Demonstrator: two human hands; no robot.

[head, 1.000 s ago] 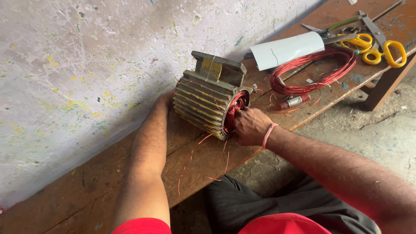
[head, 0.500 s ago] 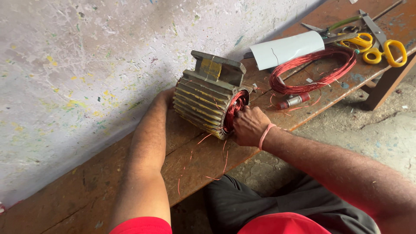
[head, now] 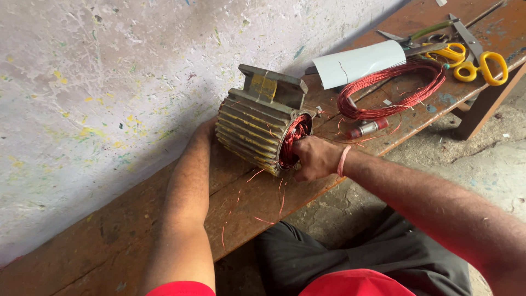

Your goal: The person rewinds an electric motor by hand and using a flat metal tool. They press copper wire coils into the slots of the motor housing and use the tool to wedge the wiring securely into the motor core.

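Copper windings (head: pixel 295 140) fill the open end of the finned motor stator (head: pixel 257 131) that lies on its side on the wooden bench (head: pixel 109 246), close to the wall-side edge and about midway along it. Our right hand (head: pixel 315 159) is at that open end, fingers curled and pressed in against the red coils; they look pinched on the wire, though we cannot see the fingertips well enough to be sure. Our left hand (head: pixel 207 127) reaches round the far end of the housing, mostly hidden behind it, and appears to brace it; whether it is closed on anything we cannot tell.

To do this well, we judge that we should keep the housing pinned against the bench so it does not roll on its fins, and work the coils with the fingertips alone, easing strands evenly so that the enamel is not scraped on the core edge. The windings sit directly under the right fingers, just inside the mouth, with the casing between our two hands.

Loose copper strands (head: pixel 257 203) lie scattered on the bench near its front edge. Toward the right end lie a coil of red wire (head: pixel 392 90), a curved sheet of white insulation paper (head: pixel 359 63), a small red-tipped tool (head: pixel 368 129), and yellow-handled scissors (head: pixel 471 63).
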